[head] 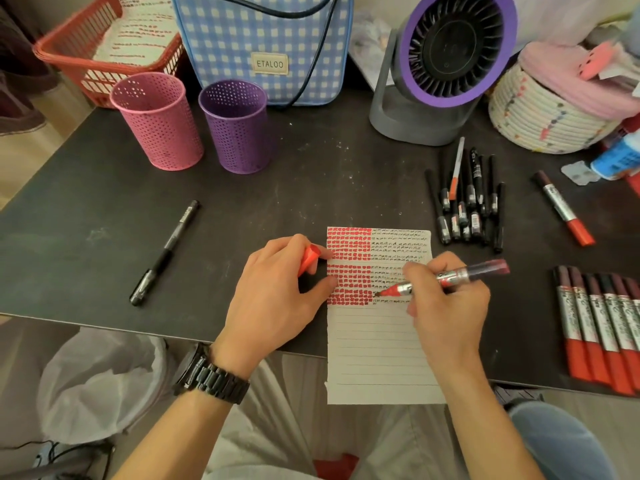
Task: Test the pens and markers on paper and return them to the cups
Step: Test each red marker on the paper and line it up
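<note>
Red cap [309, 259] half hidden among the left hand's [277, 292] fingers [294, 241].

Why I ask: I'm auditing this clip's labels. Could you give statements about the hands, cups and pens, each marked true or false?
The right hand holds a red marker, tip on the paper. True.
The left hand is empty. False: it holds a red cap.
Both cups hold pens. False: no pens show in the pink cup or the purple cup.
A black pen lies alone left of the paper. True.
</note>
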`<state>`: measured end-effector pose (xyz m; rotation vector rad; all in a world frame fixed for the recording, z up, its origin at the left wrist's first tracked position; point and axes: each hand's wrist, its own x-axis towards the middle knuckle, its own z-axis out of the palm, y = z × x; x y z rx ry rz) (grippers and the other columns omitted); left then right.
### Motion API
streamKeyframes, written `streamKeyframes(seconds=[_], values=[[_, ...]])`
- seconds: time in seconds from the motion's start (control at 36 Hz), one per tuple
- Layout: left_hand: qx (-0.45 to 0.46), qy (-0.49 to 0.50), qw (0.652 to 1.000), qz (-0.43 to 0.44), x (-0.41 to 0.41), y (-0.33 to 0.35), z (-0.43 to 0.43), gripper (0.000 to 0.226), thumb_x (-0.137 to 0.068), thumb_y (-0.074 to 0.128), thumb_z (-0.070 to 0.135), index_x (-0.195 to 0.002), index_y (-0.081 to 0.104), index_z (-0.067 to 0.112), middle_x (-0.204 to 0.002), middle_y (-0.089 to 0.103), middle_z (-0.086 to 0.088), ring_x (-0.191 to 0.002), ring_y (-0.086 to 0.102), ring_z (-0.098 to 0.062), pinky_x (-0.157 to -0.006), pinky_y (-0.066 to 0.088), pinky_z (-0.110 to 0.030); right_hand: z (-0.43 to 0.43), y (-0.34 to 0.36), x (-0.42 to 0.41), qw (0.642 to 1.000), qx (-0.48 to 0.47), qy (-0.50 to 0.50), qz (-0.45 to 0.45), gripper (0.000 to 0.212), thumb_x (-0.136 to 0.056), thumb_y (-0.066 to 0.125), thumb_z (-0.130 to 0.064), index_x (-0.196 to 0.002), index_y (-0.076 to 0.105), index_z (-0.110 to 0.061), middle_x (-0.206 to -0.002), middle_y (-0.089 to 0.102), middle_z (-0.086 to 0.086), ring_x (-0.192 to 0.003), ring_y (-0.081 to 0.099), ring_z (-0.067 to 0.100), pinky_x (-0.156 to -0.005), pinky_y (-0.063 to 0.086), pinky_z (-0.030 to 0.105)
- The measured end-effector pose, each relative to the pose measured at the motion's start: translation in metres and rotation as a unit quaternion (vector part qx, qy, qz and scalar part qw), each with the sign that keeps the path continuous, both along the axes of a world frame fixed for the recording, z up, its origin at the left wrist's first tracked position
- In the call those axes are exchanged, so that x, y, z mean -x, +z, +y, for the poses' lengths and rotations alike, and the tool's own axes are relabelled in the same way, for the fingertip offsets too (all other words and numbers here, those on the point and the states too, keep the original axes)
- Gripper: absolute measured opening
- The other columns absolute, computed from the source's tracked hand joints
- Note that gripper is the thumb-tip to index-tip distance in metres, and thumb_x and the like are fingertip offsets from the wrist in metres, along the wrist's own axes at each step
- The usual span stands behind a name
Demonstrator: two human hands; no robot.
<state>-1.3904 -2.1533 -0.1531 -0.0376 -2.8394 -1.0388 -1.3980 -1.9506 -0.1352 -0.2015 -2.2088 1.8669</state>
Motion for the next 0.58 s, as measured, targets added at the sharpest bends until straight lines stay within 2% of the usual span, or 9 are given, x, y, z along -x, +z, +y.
streamKeyframes(seconds=[0.08,0.17,0.28,0.39,0.44,0.47,0.53,0.58], values=[[0.007,0.002,1.000,-0.005,0.000,0.000,0.000,0.031,-0.079,0.056,0.064,-0.080,0.042,0.036,-0.120,0.058,0.029,-0.121,0.045,-0.002,-0.098,0.030,-0.027,0.006,0.009,0.005,0.988,0.147,0.005,-0.048,0.038,-0.087,0.070,-0.016,-0.054,0.051,-0.023,-0.042,0.043,-0.007,-0.036,0.035,0.006,-0.038,0.028,0.019],[0.012,0.004,1.000,-0.013,0.000,0.000,0.000,0.029,-0.081,0.057,0.062,-0.084,0.047,0.035,-0.117,0.051,0.033,-0.119,0.047,-0.003,-0.095,0.032,-0.026,0.012,0.019,0.010,0.965,0.246,0.005,-0.096,0.040,-0.090,0.074,-0.022,-0.056,0.053,-0.024,-0.047,0.044,-0.006,-0.038,0.034,0.005,-0.037,0.025,0.018],[0.019,0.005,1.000,-0.021,-0.002,0.001,0.000,0.026,-0.085,0.055,0.060,-0.086,0.048,0.034,-0.120,0.050,0.032,-0.119,0.051,-0.009,-0.093,0.037,-0.024,0.021,0.034,0.007,0.953,0.276,0.015,-0.122,0.031,-0.081,0.076,-0.041,-0.061,0.060,-0.023,-0.054,0.047,-0.001,-0.042,0.037,0.007,-0.037,0.027,0.018],[-0.040,0.010,0.999,-0.021,-0.004,0.010,-0.001,0.021,-0.086,0.052,0.060,-0.085,0.041,0.042,-0.110,0.061,0.031,-0.098,0.058,-0.002,-0.079,0.048,-0.024,0.028,0.043,-0.007,0.942,0.303,0.041,-0.139,0.025,-0.083,0.072,-0.040,-0.071,0.068,-0.018,-0.058,0.053,0.002,-0.047,0.046,0.009,-0.040,0.034,0.019],[-0.095,0.016,0.995,-0.019,-0.005,0.014,-0.001,0.020,-0.089,0.052,0.057,-0.087,0.045,0.039,-0.109,0.062,0.035,-0.097,0.060,0.000,-0.077,0.048,-0.023,0.033,0.046,-0.017,0.927,0.338,0.059,-0.151,0.026,-0.083,0.068,-0.039,-0.082,0.071,-0.013,-0.063,0.059,0.006,-0.050,0.052,0.012,-0.042,0.039,0.021],[-0.123,0.022,0.992,-0.018,-0.007,0.016,0.000,0.023,-0.091,0.051,0.056,-0.089,0.048,0.033,-0.107,0.065,0.031,-0.096,0.061,-0.002,-0.077,0.049,-0.026,0.036,0.047,-0.022,0.921,0.350,0.068,-0.156,0.029,-0.083,0.065,-0.038,-0.086,0.073,-0.010,-0.067,0.062,0.009,-0.051,0.053,0.014,-0.044,0.041,0.022],[-0.159,0.036,0.986,-0.023,-0.012,0.020,-0.001,0.030,-0.098,0.050,0.050,-0.090,0.052,0.021,-0.097,0.068,0.011,-0.088,0.062,-0.013,-0.077,0.050,-0.038,0.041,0.049,-0.030,0.918,0.352,0.088,-0.161,0.033,-0.081,0.061,-0.036,-0.090,0.077,-0.008,-0.076,0.067,0.014,-0.054,0.056,0.018,-0.046,0.045,0.024],[-0.179,0.037,0.983,-0.031,-0.017,0.024,-0.001,0.030,-0.102,0.046,0.044,-0.088,0.051,0.019,-0.086,0.063,-0.002,-0.079,0.057,-0.019,-0.073,0.046,-0.040,0.044,0.053,-0.037,0.920,0.341,0.107,-0.160,0.034,-0.079,0.059,-0.035,-0.090,0.080,-0.010,-0.081,0.070,0.017,-0.055,0.057,0.019,-0.047,0.047,0.025]])
